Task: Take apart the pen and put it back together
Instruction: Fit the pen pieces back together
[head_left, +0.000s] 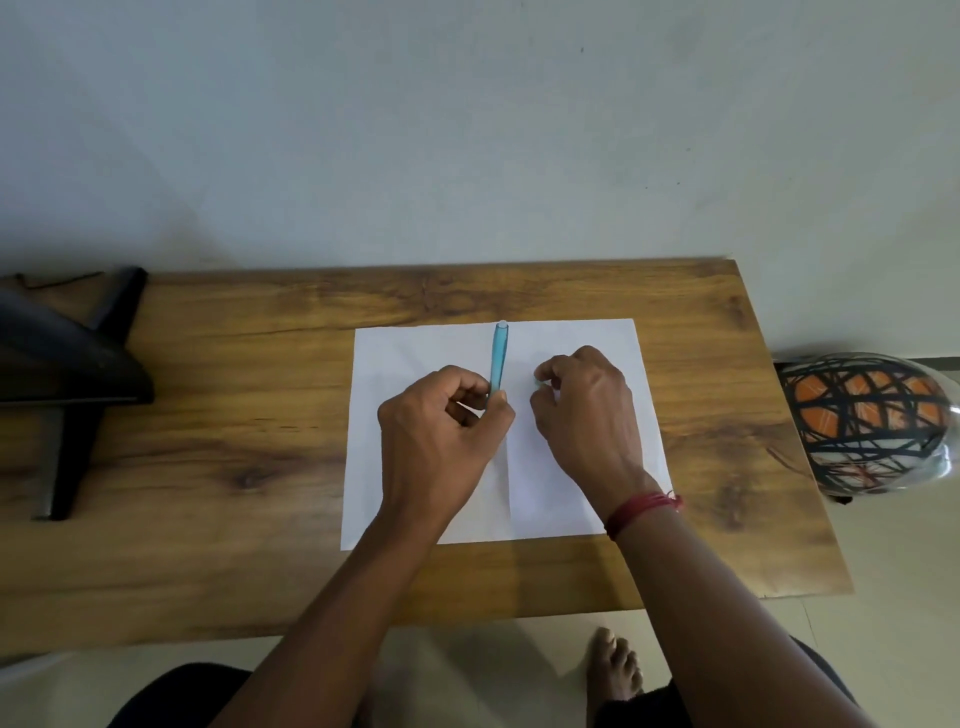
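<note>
A translucent blue pen barrel (500, 356) stands almost upright over a white sheet of paper (410, 353) on the wooden table (234, 374). My left hand (441, 431) pinches the barrel's lower end between thumb and fingers. To the right of it, my right hand (587, 410) is closed, its fingertips holding a small pale green pen part (537, 383) close to the sheet. The rest of that part is hidden by the fingers. A red thread band (641, 512) circles my right wrist.
A black stand with a dark slanted panel (72, 374) occupies the table's left end. A patterned orange and black helmet (872, 421) lies on the floor past the table's right edge. A wall rises behind the table. My bare foot (615, 667) is below the front edge.
</note>
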